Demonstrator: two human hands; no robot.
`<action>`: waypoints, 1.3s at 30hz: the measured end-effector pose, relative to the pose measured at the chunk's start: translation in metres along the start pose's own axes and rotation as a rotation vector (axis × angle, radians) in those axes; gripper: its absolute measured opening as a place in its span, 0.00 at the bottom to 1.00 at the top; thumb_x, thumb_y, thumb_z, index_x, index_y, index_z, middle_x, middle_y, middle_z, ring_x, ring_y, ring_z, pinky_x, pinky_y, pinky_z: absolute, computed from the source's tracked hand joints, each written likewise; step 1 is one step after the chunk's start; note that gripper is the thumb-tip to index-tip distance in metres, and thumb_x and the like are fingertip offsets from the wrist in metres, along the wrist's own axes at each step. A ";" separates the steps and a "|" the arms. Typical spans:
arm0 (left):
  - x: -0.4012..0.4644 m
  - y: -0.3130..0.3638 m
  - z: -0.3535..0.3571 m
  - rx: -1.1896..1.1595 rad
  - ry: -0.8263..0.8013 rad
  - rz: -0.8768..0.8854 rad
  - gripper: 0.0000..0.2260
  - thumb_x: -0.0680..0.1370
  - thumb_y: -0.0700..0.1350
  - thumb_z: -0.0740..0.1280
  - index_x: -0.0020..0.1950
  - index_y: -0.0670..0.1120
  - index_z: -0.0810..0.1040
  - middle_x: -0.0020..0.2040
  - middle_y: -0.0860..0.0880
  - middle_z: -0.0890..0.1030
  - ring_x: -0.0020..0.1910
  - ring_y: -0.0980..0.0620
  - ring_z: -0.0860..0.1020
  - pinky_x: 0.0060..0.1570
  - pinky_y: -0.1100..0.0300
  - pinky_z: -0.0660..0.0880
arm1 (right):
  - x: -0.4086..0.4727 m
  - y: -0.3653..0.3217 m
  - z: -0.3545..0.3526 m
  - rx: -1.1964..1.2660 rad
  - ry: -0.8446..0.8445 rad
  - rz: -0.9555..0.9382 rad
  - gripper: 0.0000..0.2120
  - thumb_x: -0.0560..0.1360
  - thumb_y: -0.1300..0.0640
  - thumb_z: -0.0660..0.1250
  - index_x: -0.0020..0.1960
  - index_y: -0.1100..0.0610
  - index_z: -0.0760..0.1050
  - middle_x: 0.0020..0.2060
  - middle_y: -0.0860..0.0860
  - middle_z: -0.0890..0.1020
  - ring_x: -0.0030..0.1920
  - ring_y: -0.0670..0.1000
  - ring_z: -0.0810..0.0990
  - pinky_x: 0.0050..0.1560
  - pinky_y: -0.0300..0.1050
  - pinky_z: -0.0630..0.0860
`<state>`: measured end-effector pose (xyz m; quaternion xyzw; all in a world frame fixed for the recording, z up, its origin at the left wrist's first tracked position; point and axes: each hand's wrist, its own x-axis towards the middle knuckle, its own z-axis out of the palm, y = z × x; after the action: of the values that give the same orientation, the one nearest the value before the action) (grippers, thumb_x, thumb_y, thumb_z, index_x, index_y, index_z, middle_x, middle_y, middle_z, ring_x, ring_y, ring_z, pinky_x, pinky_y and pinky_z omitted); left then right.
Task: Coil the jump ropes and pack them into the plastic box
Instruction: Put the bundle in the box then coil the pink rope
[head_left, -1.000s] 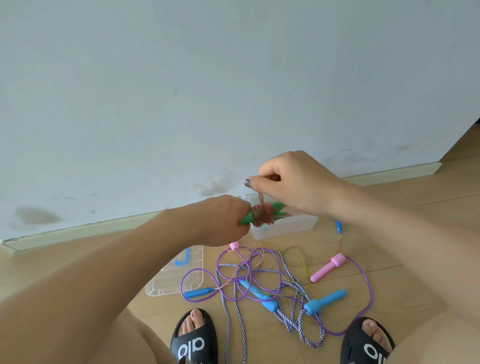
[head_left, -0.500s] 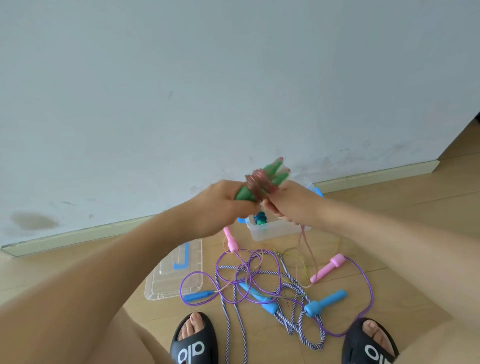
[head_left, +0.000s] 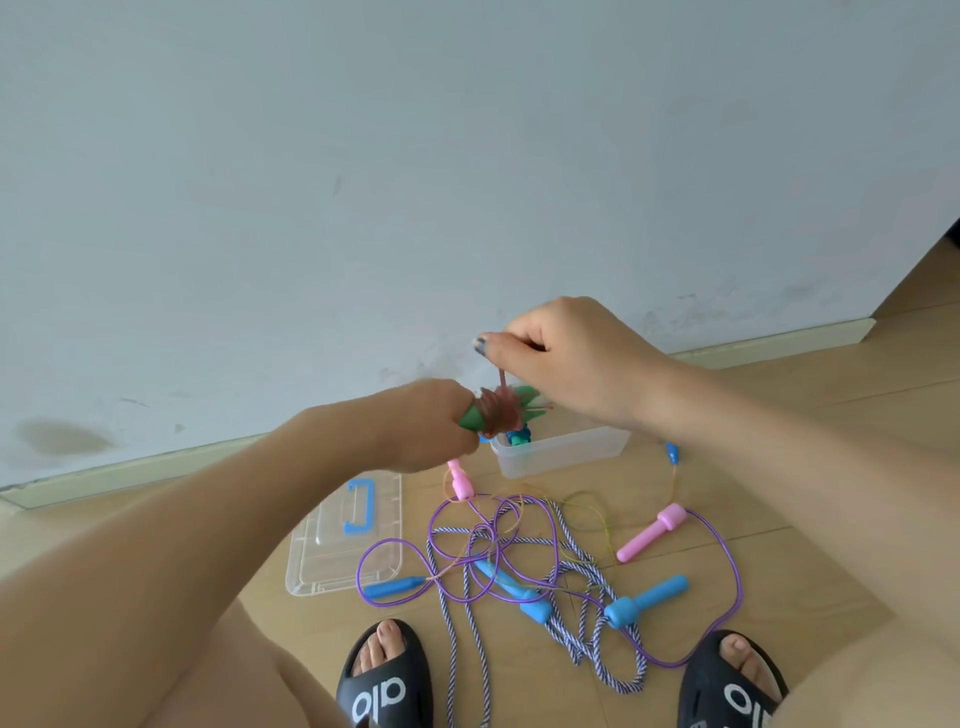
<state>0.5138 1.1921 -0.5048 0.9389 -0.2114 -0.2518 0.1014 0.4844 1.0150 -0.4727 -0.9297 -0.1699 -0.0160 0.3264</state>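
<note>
My left hand (head_left: 426, 423) grips the green handles (head_left: 475, 415) of a jump rope, with its reddish cord (head_left: 501, 413) wound in a tight coil around them. My right hand (head_left: 563, 358) pinches the free end of that cord and holds it taut just above the coil. Beneath the hands the clear plastic box (head_left: 571, 449) stands open against the wall with a coiled blue-green rope (head_left: 519, 435) inside. On the floor lie tangled ropes: a purple cord (head_left: 727, 571) with pink handles (head_left: 652, 531), a blue-white braided rope (head_left: 571, 582) with blue handles (head_left: 647, 600), and a thin yellow cord (head_left: 589, 506).
The box's clear lid (head_left: 343, 545) with a blue handle lies on the wooden floor to the left of the tangle. My feet in black slippers (head_left: 384, 680) stand at the near edge of the ropes. A grey wall with a skirting board (head_left: 130, 470) runs behind.
My right hand swung from under the coil back up above it, pulling the cord taut in another turn. The left hand lowered the green handles to a level position.
</note>
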 end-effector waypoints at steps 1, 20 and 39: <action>-0.002 0.005 0.002 0.010 -0.015 0.022 0.12 0.77 0.46 0.64 0.36 0.46 0.67 0.35 0.50 0.71 0.33 0.49 0.68 0.34 0.57 0.65 | 0.001 0.000 -0.001 0.001 -0.015 -0.011 0.26 0.81 0.46 0.62 0.30 0.53 0.54 0.23 0.47 0.56 0.26 0.49 0.56 0.29 0.44 0.54; -0.007 -0.007 -0.012 -0.741 0.147 -0.007 0.09 0.73 0.45 0.70 0.39 0.41 0.74 0.29 0.53 0.72 0.32 0.49 0.67 0.36 0.56 0.66 | -0.006 0.037 0.027 0.318 -0.109 0.390 0.25 0.83 0.47 0.55 0.29 0.53 0.68 0.19 0.44 0.67 0.23 0.46 0.64 0.29 0.40 0.62; -0.023 0.014 0.003 0.152 0.132 0.219 0.13 0.81 0.49 0.61 0.37 0.55 0.64 0.32 0.52 0.72 0.29 0.54 0.69 0.31 0.59 0.64 | -0.005 0.019 -0.003 -0.116 0.055 -0.056 0.24 0.75 0.43 0.70 0.29 0.54 0.66 0.23 0.48 0.68 0.28 0.49 0.65 0.32 0.45 0.62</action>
<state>0.4894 1.1894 -0.4935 0.9297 -0.3240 -0.1602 0.0706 0.4861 0.9980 -0.4821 -0.9411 -0.1855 -0.0605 0.2761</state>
